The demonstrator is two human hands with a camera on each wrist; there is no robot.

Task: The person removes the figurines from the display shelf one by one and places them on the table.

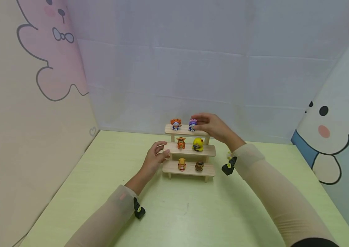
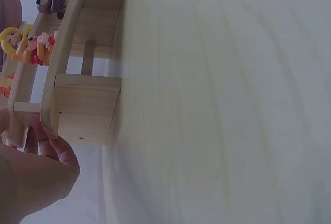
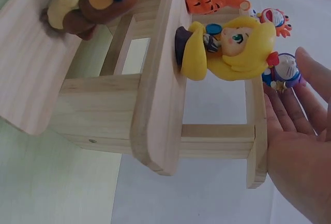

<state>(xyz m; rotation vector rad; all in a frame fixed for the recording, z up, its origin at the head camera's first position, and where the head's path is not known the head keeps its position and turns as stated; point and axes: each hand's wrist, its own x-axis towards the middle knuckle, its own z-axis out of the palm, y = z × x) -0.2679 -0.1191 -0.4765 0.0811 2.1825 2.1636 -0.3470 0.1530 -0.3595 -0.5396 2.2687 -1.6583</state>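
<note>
A three-tier wooden shelf (image 1: 190,169) stands on the green table. Its top tier carries an orange-hatted figure (image 1: 176,124) and a purple-hatted figure (image 1: 192,125). The middle tier has an orange tiger (image 1: 181,142) and a yellow figure (image 1: 198,144); the bottom tier has a small yellow figure (image 1: 181,164) and a brown one (image 1: 199,166). My left hand (image 1: 164,150) holds the left end of the middle tier, thumb above and fingers (image 2: 58,150) below. My right hand (image 1: 196,120) hovers flat with straight fingers (image 3: 312,76) beside the purple-hatted figure (image 3: 283,71), holding nothing.
The green table (image 1: 180,212) is walled by a pale backdrop behind and cartoon-printed panels at left and right. The shelf stands near the back wall. Black wrist-camera mounts sit on both sleeves.
</note>
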